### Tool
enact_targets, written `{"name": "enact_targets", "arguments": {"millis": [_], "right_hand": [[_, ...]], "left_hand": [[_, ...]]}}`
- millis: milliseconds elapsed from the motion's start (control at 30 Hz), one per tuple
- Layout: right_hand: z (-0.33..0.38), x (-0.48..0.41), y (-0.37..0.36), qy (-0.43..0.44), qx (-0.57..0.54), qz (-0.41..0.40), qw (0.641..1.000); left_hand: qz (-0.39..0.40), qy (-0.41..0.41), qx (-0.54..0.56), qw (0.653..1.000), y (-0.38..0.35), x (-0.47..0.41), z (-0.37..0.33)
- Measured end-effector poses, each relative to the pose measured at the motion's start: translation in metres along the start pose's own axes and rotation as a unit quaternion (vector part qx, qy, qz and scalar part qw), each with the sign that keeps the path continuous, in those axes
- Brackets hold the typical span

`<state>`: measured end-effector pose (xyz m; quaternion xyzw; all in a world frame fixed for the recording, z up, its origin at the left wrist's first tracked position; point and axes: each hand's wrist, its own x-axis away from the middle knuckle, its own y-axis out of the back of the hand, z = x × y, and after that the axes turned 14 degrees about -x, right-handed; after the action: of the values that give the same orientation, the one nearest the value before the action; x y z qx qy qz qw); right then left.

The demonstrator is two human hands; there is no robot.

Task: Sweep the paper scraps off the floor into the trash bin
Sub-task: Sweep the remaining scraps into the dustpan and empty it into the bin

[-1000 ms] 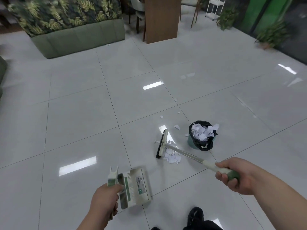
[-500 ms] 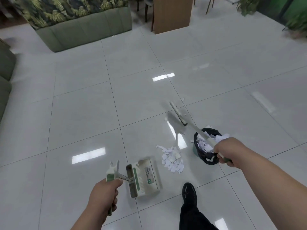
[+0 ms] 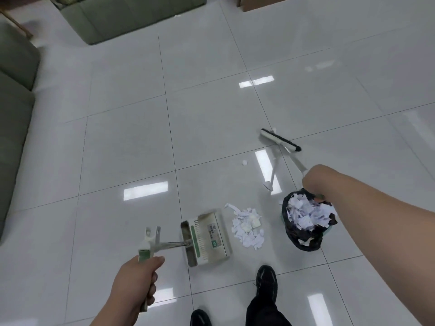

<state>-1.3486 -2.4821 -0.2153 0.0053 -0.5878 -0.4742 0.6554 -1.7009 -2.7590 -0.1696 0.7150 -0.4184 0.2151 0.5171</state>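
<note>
Scraps [image 3: 247,228] lie in a loose white heap on the floor [image 3: 117,137], between the dustpan [image 3: 207,238] on their left and the bin [image 3: 303,243] on their right. They are near both, and as far as I can see they touch neither. A stray scrap [image 3: 244,163] lies alone farther out, well apart from the heap. The bin is lined with a black bag and piled to the rim with more white paper.

The dustpan is low at the floor with its open mouth turned toward the heap; I cannot tell whether its lip rests on the tile. My left hand [image 3: 135,278] holds its long handle, fingers [image 3: 152,277] curled tight round the green grip and thumb laid on top.

My right hand [image 3: 313,180] hangs just above the far edge of the bin, wrapped round the broom [image 3: 280,140] handle. I see it from the back, so the fingers are mostly hidden, but the handle goes in at one side and its green end comes out at the other. The broom head is beyond the bin, well apart from the heap, and slanted across a tile joint.

A black shoe [image 3: 266,278] stands just below the dustpan and heap. A green sofa [image 3: 131,15] fills the top left.
</note>
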Motion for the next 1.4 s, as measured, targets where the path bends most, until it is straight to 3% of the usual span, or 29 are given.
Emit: {"name": "enact_targets", "arguments": {"millis": [67, 100, 167, 233, 367, 467, 600, 800, 1033, 1233, 1400], "right_hand": [[-0.003, 0.002, -0.009, 0.003, 0.013, 0.034, 0.999], [-0.005, 0.007, -0.013, -0.001, 0.086, 0.065, 0.994], [-0.012, 0.031, -0.028, -0.003, 0.299, 0.079, 0.951], [-0.011, 0.073, -0.028, 0.042, 0.369, 0.079, 0.925], [-0.022, 0.148, -0.046, -0.024, 0.231, 0.082, 0.969], [-0.037, 0.185, -0.06, -0.012, 0.166, 0.041, 0.985], [-0.056, 0.239, -0.096, -0.09, 0.174, 0.062, 0.979], [-0.086, 0.306, -0.129, -0.128, 0.028, 0.0, 0.991], [-0.094, 0.337, -0.191, -0.169, -0.068, -0.03, 0.983], [-0.076, 0.334, -0.25, -0.188, -0.075, 0.028, 0.979], [-0.062, 0.346, -0.258, -0.214, -0.106, 0.084, 0.967]], "left_hand": [[-0.002, 0.001, -0.006, 1.0, 0.002, -0.003, -0.004], [-0.003, -0.001, -0.007, 1.0, 0.004, -0.004, -0.005], [0.003, -0.005, -0.004, 1.0, 0.009, -0.008, -0.007], [0.016, -0.01, -0.003, 1.0, 0.014, -0.013, -0.007], [0.048, -0.033, -0.011, 0.998, 0.032, -0.023, 0.002], [0.076, -0.059, -0.026, 0.995, 0.051, -0.032, 0.015], [0.116, -0.084, -0.049, 0.989, 0.078, -0.046, 0.04], [0.151, -0.092, -0.041, 0.983, 0.108, -0.063, 0.07], [0.191, -0.067, -0.009, 0.979, 0.101, -0.07, 0.082], [0.197, -0.015, 0.08, 0.977, 0.093, -0.085, 0.087], [0.215, 0.006, 0.11, 0.97, 0.074, -0.089, 0.095]]}}
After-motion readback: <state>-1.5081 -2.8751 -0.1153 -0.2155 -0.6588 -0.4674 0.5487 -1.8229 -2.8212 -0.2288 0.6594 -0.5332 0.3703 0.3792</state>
